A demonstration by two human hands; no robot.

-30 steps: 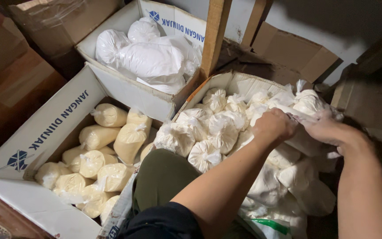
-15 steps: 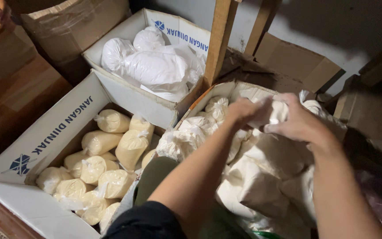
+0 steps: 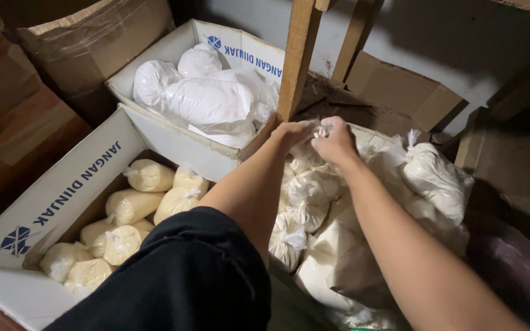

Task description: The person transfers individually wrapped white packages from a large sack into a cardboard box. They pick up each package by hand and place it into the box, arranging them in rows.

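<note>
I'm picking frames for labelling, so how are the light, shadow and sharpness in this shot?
Head view: light falls brightest on the white bags in the far box, near glare; the yellow bags are dimmer but clear. Both hands, left and right, are slightly soft at the knot of the big bag. The dark sleeve is close and soft; the right edge sinks into shadow.

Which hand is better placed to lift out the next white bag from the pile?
Probably the right hand: it grips a knotted white bag atop the pile. The left hand only touches it beside the wooden post.
</note>
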